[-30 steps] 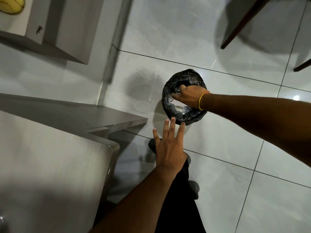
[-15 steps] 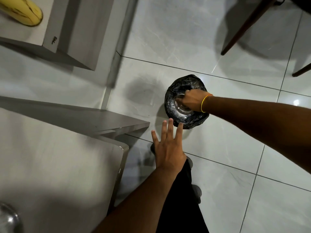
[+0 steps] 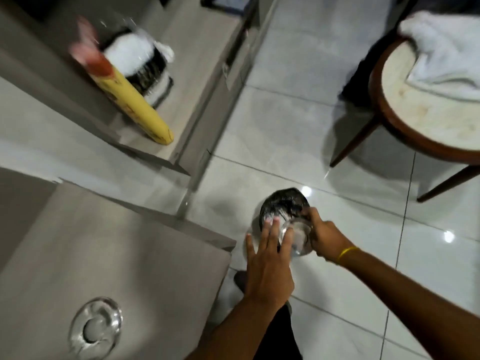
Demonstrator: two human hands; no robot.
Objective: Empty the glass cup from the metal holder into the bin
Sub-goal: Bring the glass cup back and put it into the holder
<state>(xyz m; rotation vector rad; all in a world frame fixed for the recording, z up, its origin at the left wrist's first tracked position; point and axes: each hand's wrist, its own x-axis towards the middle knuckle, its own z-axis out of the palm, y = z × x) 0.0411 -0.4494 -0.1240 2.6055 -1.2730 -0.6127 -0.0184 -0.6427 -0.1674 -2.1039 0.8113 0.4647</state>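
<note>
On the floor tiles stands a small bin lined with a black bag (image 3: 284, 203). Just above its near rim my right hand (image 3: 326, 236), which wears a yellow wristband, grips a clear glass cup (image 3: 298, 236). The cup is tilted and blurred; what is inside it cannot be made out. My left hand (image 3: 270, 261) is flat with its fingers apart, and the fingertips lie against the cup's left side. A wire holder with white contents (image 3: 141, 62) sits on the upper shelf at the left, blurred.
A yellow spray can with a pink cap (image 3: 135, 100) lies on the shelf. A round glass dish (image 3: 96, 327) rests on the grey counter (image 3: 117, 255) at my left. A round wooden table with a white cloth (image 3: 426, 105) stands at the right.
My right hand has drawn the glass cup up out of the bin toward me. My left hand has moved forward onto the cup. The view has tipped up, showing the shelf and table.
</note>
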